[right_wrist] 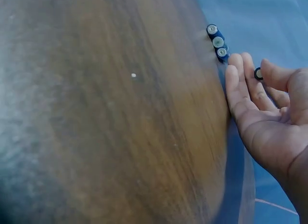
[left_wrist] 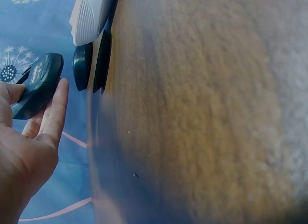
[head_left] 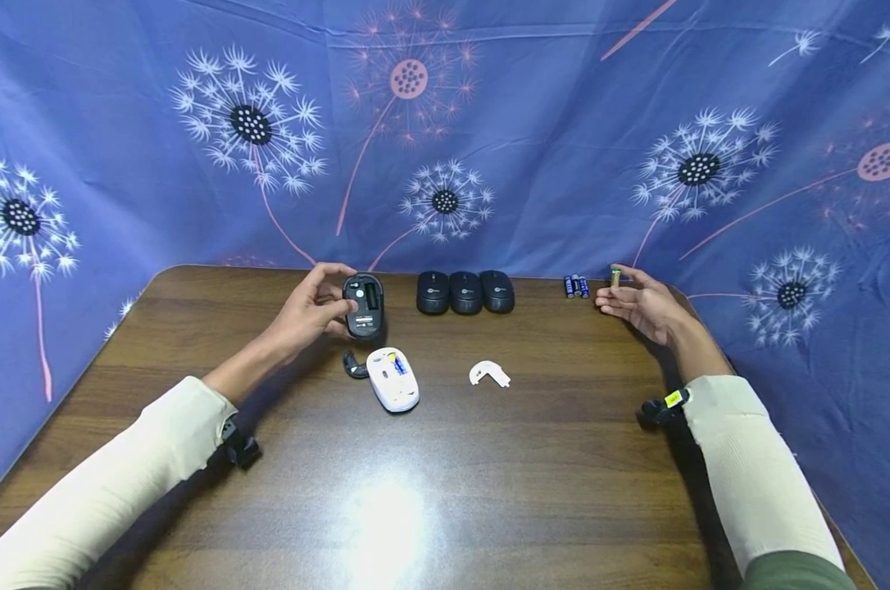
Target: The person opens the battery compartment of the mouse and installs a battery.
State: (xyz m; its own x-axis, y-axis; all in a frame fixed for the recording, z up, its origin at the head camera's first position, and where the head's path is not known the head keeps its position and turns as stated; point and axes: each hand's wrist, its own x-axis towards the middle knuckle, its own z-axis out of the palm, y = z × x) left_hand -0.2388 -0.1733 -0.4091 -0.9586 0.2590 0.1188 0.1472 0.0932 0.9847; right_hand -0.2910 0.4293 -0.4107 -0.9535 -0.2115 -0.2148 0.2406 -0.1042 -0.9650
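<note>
My left hand [head_left: 306,310] grips a black computer mouse [head_left: 364,319], its underside facing me and its battery slot bare. In the left wrist view the thumb lies on the mouse's underside, with fingers behind it. At the far right my right hand [head_left: 642,307] pinches a green and gold battery [head_left: 616,277] between thumb and fingers. Beside that hand stand several blue batteries [head_left: 576,286] in a group. Below the left hand lies a white mouse [head_left: 393,380], upturned, with a blue battery in its slot. A black curved cover [head_left: 354,365] touches its left side.
Three black mice [head_left: 465,292] sit in a row at the back of the wooden table [head_left: 533,475]. A white curved cover [head_left: 490,374] lies near the middle. A blue cloth with dandelion prints [head_left: 548,123] hangs right behind the table's far edge.
</note>
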